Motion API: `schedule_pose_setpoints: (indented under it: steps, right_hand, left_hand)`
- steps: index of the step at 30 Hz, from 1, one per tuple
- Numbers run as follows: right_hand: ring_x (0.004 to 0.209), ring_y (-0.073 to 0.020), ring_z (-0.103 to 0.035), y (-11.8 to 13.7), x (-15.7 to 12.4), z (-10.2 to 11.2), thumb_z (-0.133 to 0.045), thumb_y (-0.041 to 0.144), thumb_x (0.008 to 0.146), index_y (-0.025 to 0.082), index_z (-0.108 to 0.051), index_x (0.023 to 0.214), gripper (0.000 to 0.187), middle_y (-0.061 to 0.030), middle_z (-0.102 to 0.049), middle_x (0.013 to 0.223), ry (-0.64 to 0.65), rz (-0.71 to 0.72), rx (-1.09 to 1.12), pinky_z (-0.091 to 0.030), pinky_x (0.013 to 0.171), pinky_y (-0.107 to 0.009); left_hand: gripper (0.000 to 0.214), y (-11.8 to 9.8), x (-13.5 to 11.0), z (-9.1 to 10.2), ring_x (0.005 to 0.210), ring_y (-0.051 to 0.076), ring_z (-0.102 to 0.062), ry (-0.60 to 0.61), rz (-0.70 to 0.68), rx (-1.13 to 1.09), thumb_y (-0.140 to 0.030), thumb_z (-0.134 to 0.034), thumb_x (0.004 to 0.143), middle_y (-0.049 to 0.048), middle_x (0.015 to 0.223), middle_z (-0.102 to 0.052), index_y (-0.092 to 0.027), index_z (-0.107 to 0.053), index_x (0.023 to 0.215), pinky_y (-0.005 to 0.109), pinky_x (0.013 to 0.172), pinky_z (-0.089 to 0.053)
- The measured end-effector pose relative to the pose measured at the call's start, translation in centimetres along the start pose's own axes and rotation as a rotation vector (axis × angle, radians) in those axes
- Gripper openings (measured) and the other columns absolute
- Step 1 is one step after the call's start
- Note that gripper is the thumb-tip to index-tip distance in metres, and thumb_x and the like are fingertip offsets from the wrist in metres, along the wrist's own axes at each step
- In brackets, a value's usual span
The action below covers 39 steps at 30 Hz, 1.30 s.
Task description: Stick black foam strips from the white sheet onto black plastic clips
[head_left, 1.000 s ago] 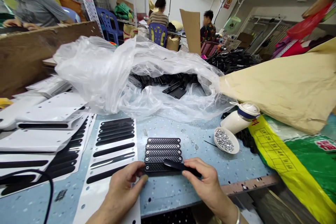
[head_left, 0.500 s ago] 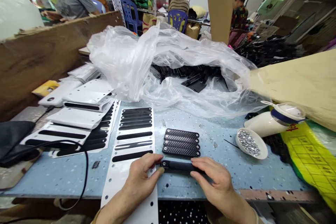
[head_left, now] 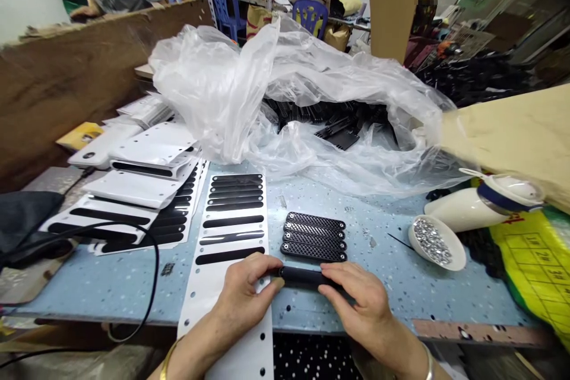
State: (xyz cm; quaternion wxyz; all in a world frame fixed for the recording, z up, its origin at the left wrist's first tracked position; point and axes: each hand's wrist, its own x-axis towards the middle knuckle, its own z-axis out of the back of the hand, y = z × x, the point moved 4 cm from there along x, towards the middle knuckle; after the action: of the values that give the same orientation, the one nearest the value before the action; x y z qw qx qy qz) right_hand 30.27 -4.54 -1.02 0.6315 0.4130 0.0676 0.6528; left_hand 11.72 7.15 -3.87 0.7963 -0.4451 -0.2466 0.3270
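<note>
Between both hands, near the table's front edge, is a black elongated strip-shaped part. My left hand pinches its left end between thumb and fingers, and my right hand grips the right end, hiding it. Just beyond lies a row of several black textured bars with a small metal dot at each end, set side by side. To the left, partly under my left wrist, runs a white backing sheet carrying several black adhesive strips.
Stacked white sheets with black strips lie at left beside a black cable. A clear plastic bag of black parts spreads behind. At right stand a bowl of small metal pieces and a white bottle. People sit farther back.
The black part has turned in the fingers, so the round metal dot at its left end no longer shows clearly. The camera view has shifted slightly. Both hands keep their grip.
</note>
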Motion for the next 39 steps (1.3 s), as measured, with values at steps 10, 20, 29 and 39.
schedule_pose_setpoints:
  steps: [10,20,29,39]
  right_hand:
    - [0.077,-0.0244,-0.071,-0.1,0.2,-0.4,-0.066,0.014,0.086,0.014,-0.072,0.098,0.014,-0.0108,-0.076,0.091,0.046,0.023,0.002,-0.059,0.069,-0.042]
    - [0.075,-0.0240,-0.069,0.3,0.4,-0.6,-0.063,0.011,0.086,0.015,-0.071,0.099,0.016,-0.0095,-0.075,0.089,0.058,0.037,0.001,-0.055,0.067,-0.041]
    - [0.074,-0.0225,-0.069,-0.1,0.6,-0.5,-0.067,0.013,0.085,0.015,-0.074,0.098,0.014,-0.0081,-0.076,0.087,0.096,-0.026,0.078,-0.055,0.067,-0.039]
    - [0.073,-0.0203,-0.069,-1.0,0.0,-0.9,-0.072,0.018,0.083,0.019,-0.077,0.097,0.015,-0.0065,-0.077,0.084,0.019,-0.133,0.219,-0.058,0.066,-0.035]
  left_hand:
    - [0.019,-0.2,0.0,0.0,0.070,0.019,-0.069,0.010,-0.021,0.023,-0.016,-0.061,0.078,0.0036,0.079,-0.074,-0.020,-0.071,0.093,0.034,0.065,-0.058]
    - [0.022,-0.2,-0.1,0.0,0.074,0.020,-0.071,-0.005,-0.035,0.010,-0.015,-0.063,0.079,0.0043,0.084,-0.075,-0.020,-0.071,0.099,0.038,0.068,-0.060]
    - [0.027,-0.3,-0.2,0.2,0.079,0.018,-0.073,-0.020,-0.129,-0.003,-0.012,-0.063,0.083,0.0025,0.090,-0.077,-0.023,-0.071,0.106,0.033,0.071,-0.061]
    - [0.023,-1.2,0.1,0.3,0.087,0.020,-0.075,-0.024,-0.358,0.107,-0.010,-0.062,0.087,0.0051,0.095,-0.079,-0.021,-0.072,0.104,0.032,0.078,-0.063]
